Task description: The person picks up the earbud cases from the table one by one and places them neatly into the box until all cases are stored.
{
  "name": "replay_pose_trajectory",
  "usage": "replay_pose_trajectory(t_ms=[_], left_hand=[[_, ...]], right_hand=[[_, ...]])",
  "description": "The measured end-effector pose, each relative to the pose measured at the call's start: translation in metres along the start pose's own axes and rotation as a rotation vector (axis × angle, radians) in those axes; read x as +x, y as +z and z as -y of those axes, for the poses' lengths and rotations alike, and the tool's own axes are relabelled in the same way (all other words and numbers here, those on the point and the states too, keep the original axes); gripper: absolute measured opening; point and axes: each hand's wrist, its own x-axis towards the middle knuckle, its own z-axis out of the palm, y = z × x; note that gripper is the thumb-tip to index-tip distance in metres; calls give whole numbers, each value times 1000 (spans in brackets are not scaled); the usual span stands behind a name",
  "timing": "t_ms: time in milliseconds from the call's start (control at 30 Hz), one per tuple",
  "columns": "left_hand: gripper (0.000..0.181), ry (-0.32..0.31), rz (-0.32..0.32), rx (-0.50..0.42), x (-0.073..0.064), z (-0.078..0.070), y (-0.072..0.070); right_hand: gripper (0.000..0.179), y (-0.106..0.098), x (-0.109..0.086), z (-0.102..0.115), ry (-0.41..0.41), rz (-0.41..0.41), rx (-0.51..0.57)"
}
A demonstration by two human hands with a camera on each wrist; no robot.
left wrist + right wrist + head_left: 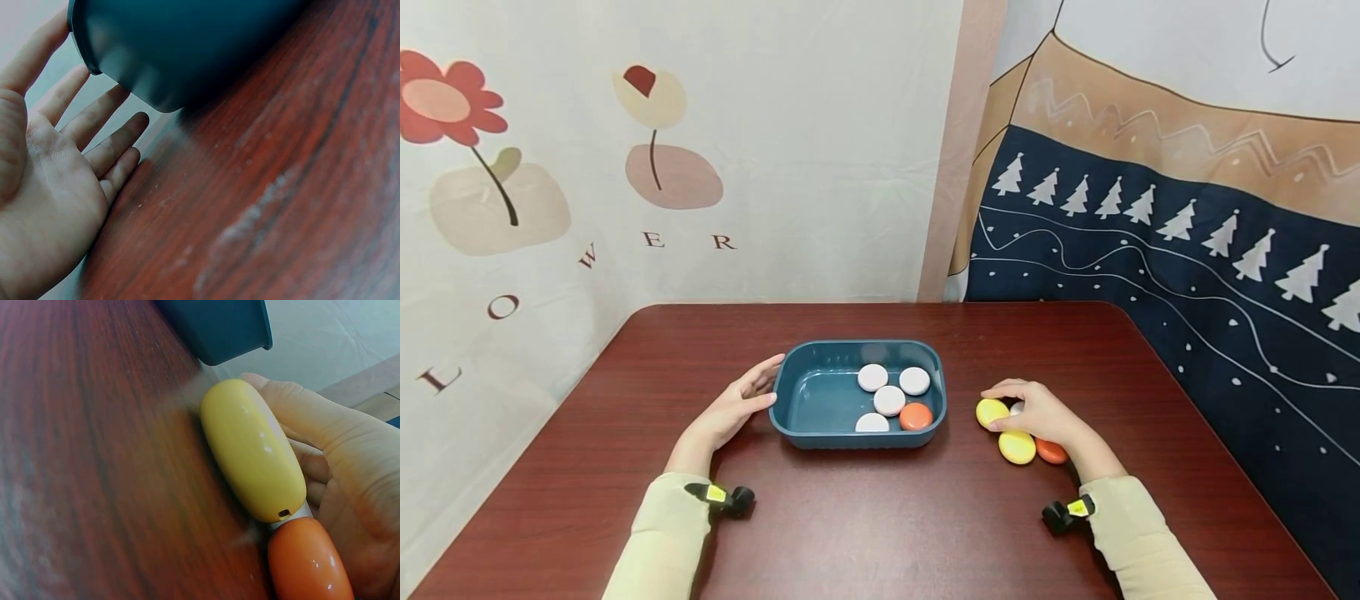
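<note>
A dark teal rectangular tray (820, 439) holds several glossy round white discs (889, 401) and one orange disc (916, 417), all toward its right half. My left hand (730, 412) lies at the tray's left end, fingers extended and the thumb tip at the rim. To the right of the tray, my right hand (1037, 412) pinches a yellow disc (991, 413) between thumb and fingers, low over the table. Just in front lie a second yellow disc (1017, 447) and an orange disc (1052, 452). A white disc (1017, 408) is mostly hidden under the right hand.
Everything stands on a dark red wood-grain table (880, 517). Behind it hangs a pale cloth (820, 167) with printed flowers, and a navy cloth (1075, 250) with white trees at the right. Each wrist wears a small black camera (742, 501).
</note>
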Motion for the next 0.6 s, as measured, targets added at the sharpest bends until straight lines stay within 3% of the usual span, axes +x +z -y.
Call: replay_pose_trajectory(t_ms=[600], left_hand=[[66, 3, 6, -11, 1, -1, 0]], right_hand=[[53, -2, 1, 13, 5, -30, 45]])
